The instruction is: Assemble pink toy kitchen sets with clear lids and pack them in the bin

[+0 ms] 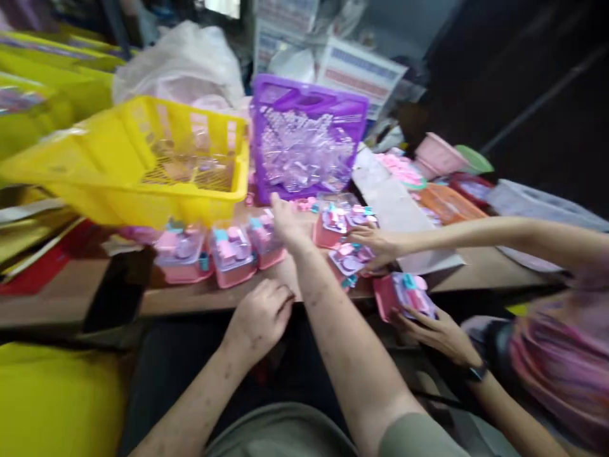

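Observation:
My left hand [261, 315] rests at the table's front edge, its fingers curled in; whether they hold anything is hidden. My right hand [287, 223] reaches forward beside a pink box [267, 238] with a clear top and pink and teal pieces inside. Its fingers are blurred, and their grip cannot be made out. Two similar boxes, one in the middle [232, 255] and one on the left [183, 254], stand in a row to the left. Beyond my right hand, a purple basket [311, 95] holds many small clear packets.
A yellow basket [190, 206] stands at the back left. At the right, a co-worker's one hand [375, 244] reaches over more boxes [330, 225]; the other hand [440, 333] holds a pink box [404, 297]. Colored bowls [440, 154] sit behind a grey-white board [392, 203].

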`<state>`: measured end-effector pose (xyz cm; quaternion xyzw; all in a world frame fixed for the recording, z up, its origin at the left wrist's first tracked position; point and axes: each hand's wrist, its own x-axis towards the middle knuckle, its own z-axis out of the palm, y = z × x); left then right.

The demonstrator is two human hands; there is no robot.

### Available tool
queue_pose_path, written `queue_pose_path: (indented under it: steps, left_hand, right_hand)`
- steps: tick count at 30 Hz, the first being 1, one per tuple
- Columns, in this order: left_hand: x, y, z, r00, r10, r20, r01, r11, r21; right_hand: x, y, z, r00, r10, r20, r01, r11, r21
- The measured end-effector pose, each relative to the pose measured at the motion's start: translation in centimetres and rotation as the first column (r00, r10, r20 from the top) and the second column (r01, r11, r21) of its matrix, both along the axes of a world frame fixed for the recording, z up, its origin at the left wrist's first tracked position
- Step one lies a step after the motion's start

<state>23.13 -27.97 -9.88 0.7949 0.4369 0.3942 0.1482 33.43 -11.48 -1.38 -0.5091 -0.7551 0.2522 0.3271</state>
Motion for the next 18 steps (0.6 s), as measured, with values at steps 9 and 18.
queue_pose_path:
  steps: [9, 18]
  left_hand:
    - [1.9, 2.5, -2.4, 0.973, 0.023, 0.231, 0.022, 0.982, -0.189]
    - [9.4, 8.4, -1.7, 0.9, -0.087, 0.427, 0.229, 0.929, -0.292]
  right_hand:
    - [11.3, -12.9, 0.4, 0.976, -0.188, -0.114, 0.211, 0.945, 0.25]
    - [15.5, -12.0, -4.6, 0.965, -0.243, 0.098, 0.229, 0.964, 0.133]
